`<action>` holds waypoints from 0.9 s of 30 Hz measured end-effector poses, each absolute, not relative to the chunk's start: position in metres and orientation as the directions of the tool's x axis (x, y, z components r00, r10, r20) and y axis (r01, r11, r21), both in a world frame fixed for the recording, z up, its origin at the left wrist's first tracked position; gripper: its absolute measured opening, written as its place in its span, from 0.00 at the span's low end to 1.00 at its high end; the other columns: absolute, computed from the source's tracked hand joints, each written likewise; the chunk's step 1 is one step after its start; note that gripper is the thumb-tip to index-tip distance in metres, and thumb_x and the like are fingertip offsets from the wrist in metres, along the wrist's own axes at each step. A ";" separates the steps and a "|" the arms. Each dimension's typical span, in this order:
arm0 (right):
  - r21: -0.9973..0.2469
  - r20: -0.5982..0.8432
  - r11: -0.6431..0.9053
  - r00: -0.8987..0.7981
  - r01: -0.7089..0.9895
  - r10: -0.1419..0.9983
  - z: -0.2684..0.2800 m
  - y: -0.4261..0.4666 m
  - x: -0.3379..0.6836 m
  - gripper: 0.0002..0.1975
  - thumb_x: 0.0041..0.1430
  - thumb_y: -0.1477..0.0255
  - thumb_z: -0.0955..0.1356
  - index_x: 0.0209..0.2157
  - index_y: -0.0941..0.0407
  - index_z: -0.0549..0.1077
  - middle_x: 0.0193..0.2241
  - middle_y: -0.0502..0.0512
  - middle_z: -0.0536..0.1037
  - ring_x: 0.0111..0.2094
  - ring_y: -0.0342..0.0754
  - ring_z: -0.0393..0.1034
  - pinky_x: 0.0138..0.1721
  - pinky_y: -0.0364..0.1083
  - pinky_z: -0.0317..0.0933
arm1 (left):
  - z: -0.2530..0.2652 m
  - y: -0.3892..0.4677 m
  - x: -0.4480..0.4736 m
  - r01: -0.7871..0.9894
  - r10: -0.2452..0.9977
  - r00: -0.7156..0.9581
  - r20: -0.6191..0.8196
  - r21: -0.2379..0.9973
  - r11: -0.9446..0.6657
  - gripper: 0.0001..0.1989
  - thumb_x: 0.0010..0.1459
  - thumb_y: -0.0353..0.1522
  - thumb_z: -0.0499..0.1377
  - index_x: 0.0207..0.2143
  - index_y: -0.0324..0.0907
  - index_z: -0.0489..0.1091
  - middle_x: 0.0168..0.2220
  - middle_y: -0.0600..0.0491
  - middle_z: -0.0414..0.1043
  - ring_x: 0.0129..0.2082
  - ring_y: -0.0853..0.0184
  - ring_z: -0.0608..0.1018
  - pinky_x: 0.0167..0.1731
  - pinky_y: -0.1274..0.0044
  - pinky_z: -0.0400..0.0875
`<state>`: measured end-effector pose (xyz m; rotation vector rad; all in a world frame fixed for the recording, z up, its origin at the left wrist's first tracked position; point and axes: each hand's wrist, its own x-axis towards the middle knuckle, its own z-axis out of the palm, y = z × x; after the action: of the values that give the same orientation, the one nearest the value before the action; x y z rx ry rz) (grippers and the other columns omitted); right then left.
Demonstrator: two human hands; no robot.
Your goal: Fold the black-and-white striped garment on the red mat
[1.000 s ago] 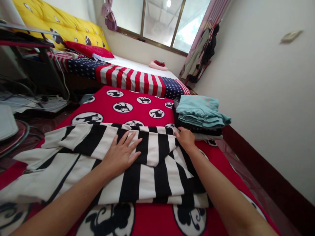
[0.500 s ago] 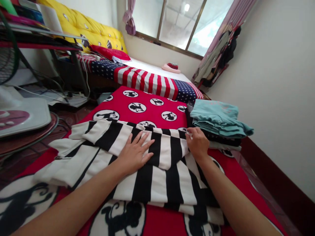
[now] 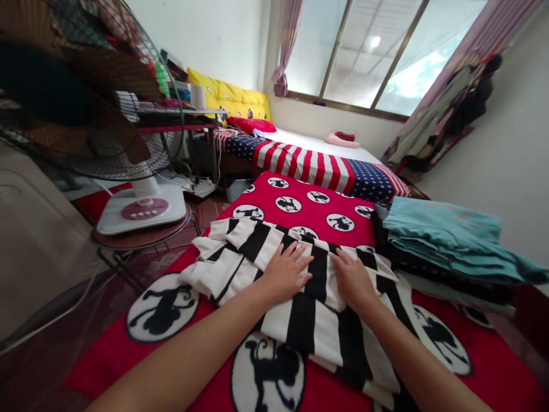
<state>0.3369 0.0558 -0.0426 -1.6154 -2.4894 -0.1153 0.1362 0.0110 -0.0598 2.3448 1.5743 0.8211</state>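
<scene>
A black-and-white striped garment [image 3: 302,323] lies partly folded in layers on a red cloth printed with monkey figures [image 3: 295,226]. Across its upper layer my left hand [image 3: 286,273] rests flat, fingers spread. My right hand [image 3: 352,280] lies on the same layer a little to the right, fingers stretched out over the stripes and nothing gripped. White ends of the garment bunch up at its left side. What kind of garment it is, I cannot make out.
Close on the right is a stack of folded clothes with a light-blue one [image 3: 446,234] on top. An electric fan [image 3: 143,209] stands on a round stool [image 3: 141,234] at left. Behind are a bed with a flag-patterned side [image 3: 309,163] and clothes hanging on the wall [image 3: 450,114].
My right hand has left the garment's upper right edge and moved inward, nearer my left hand, its fingers now flatter. The view has swung left, bringing more of the fan in.
</scene>
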 end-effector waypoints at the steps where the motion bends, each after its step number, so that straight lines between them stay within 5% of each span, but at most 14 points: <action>1: -0.111 0.229 0.482 -0.449 0.869 0.864 -0.041 0.044 0.323 0.22 0.57 0.78 0.59 0.53 0.60 0.70 0.58 0.66 0.67 0.59 0.57 0.60 0.60 0.60 0.52 | -0.059 0.012 0.133 0.758 0.912 0.243 0.329 0.523 -0.391 0.23 0.60 0.37 0.55 0.58 0.46 0.65 0.65 0.49 0.57 0.66 0.56 0.55 0.64 0.57 0.45; 6: -0.504 0.311 0.671 -0.610 0.544 0.729 -0.039 -0.034 0.251 0.31 0.54 0.73 0.64 0.61 0.58 0.60 0.60 0.63 0.64 0.61 0.53 0.57 0.61 0.56 0.53 | -0.050 0.004 0.090 0.675 0.958 0.031 0.284 0.701 -0.230 0.27 0.58 0.25 0.51 0.61 0.35 0.59 0.55 0.40 0.70 0.55 0.61 0.72 0.55 0.68 0.66; 10: -0.453 0.213 0.716 -0.715 0.531 0.665 -0.040 -0.076 0.202 0.48 0.47 0.66 0.71 0.66 0.58 0.48 0.67 0.66 0.45 0.67 0.63 0.37 0.63 0.67 0.37 | -0.033 -0.032 0.036 0.470 0.939 -0.220 0.265 0.872 -0.136 0.22 0.59 0.33 0.50 0.54 0.35 0.67 0.40 0.43 0.79 0.37 0.61 0.81 0.40 0.70 0.76; 14: -0.355 0.173 0.722 -0.717 0.594 0.675 -0.048 -0.079 0.163 0.50 0.45 0.69 0.71 0.67 0.60 0.46 0.67 0.71 0.35 0.67 0.68 0.27 0.62 0.70 0.33 | -0.028 -0.086 -0.002 0.336 0.873 -0.430 0.231 0.938 -0.083 0.19 0.54 0.42 0.56 0.40 0.37 0.75 0.32 0.47 0.80 0.32 0.61 0.81 0.35 0.71 0.77; 19: -0.289 0.213 0.631 -0.595 0.720 0.775 -0.046 -0.062 0.119 0.49 0.47 0.66 0.71 0.66 0.63 0.47 0.65 0.81 0.40 0.65 0.76 0.40 0.55 0.73 0.46 | -0.046 -0.136 -0.005 0.230 0.872 -0.480 0.093 0.973 0.023 0.21 0.46 0.47 0.63 0.35 0.40 0.77 0.29 0.49 0.80 0.31 0.61 0.82 0.34 0.74 0.77; 22: -0.219 0.184 0.582 -0.552 0.783 0.813 -0.036 -0.048 0.105 0.33 0.56 0.72 0.65 0.63 0.61 0.55 0.62 0.82 0.53 0.57 0.71 0.60 0.43 0.65 0.64 | -0.055 -0.147 0.008 0.104 0.892 -0.450 -0.050 0.989 0.108 0.23 0.40 0.48 0.66 0.34 0.41 0.77 0.29 0.48 0.80 0.29 0.59 0.82 0.32 0.73 0.79; 25: -0.209 0.180 0.608 -0.581 0.766 0.794 -0.027 -0.028 0.111 0.18 0.57 0.79 0.61 0.49 0.61 0.69 0.50 0.75 0.73 0.44 0.59 0.73 0.36 0.52 0.67 | -0.058 -0.148 0.019 -0.104 0.891 -0.396 -0.222 0.975 0.196 0.27 0.33 0.46 0.70 0.36 0.41 0.76 0.33 0.47 0.80 0.32 0.55 0.82 0.33 0.71 0.80; 27: -0.304 0.215 0.610 -0.571 0.732 0.792 -0.021 -0.015 0.123 0.13 0.55 0.75 0.64 0.43 0.58 0.71 0.40 0.65 0.79 0.38 0.56 0.75 0.36 0.51 0.67 | -0.060 -0.145 0.025 -0.220 0.874 -0.377 -0.307 0.946 0.238 0.31 0.31 0.44 0.71 0.40 0.42 0.74 0.37 0.46 0.80 0.37 0.51 0.82 0.36 0.69 0.80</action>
<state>0.1233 -0.0150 -0.0215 -1.2299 -2.5101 0.2579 0.0248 -0.1447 -0.0599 0.6455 1.4933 1.3531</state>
